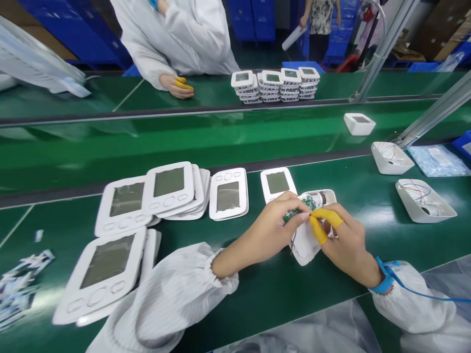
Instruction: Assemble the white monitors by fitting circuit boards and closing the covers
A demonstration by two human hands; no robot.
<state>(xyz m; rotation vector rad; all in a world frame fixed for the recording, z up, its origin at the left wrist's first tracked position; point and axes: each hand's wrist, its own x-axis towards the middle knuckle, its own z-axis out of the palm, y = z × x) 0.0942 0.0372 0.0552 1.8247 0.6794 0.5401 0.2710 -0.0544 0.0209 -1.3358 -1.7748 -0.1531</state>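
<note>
Head view: at the centre of a green desk (368, 191), a white open housing (307, 242) lay just below a face-down front panel (277, 182). The left hand (272, 230) had its fingers pinching a small green circuit board (296, 212) at the housing's top edge. The right hand (348, 245), with yellow cots on two fingers (318, 228), pressed the housing from three o'clock. Stacked front panels (172, 189) sat at nine o'clock; wired housings (425, 198) at two o'clock; a co-worker's hand (176, 86) at eleven o'clock. The board seemed to be going in; seating it would need careful alignment.
</note>
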